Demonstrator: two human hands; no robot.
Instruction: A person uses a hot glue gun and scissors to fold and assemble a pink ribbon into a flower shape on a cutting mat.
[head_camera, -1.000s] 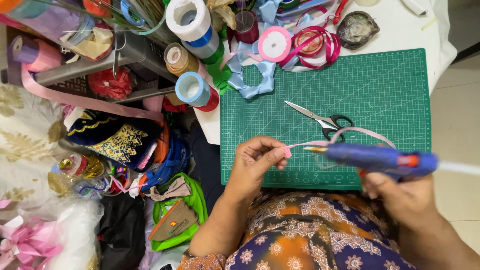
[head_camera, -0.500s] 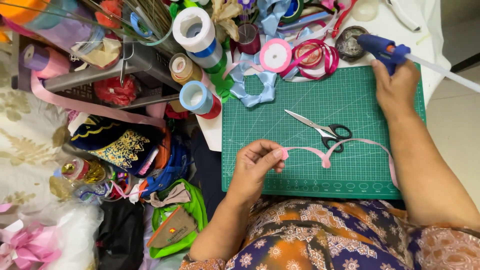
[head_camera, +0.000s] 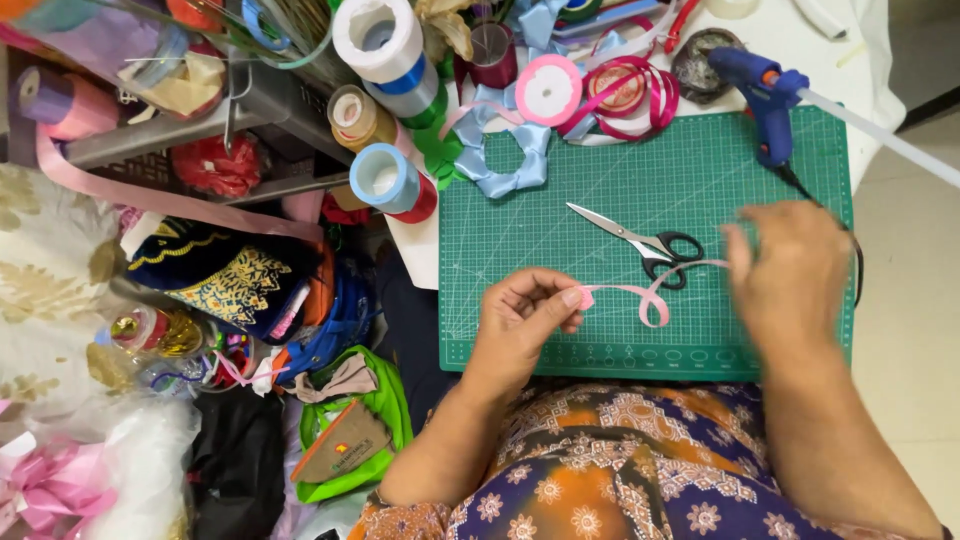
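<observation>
One pink ribbon strip (head_camera: 640, 297) curls in a loop over the near edge of the green cutting mat (head_camera: 560, 215). The left hand (head_camera: 520, 320) pinches its end between thumb and fingers. The right hand (head_camera: 790, 270) is blurred at the strip's other end; whether those fingers grip it I cannot tell. Scissors (head_camera: 640, 240) lie just beyond the loop, and a blue glue gun (head_camera: 765, 100) sits at the mat's far right corner.
</observation>
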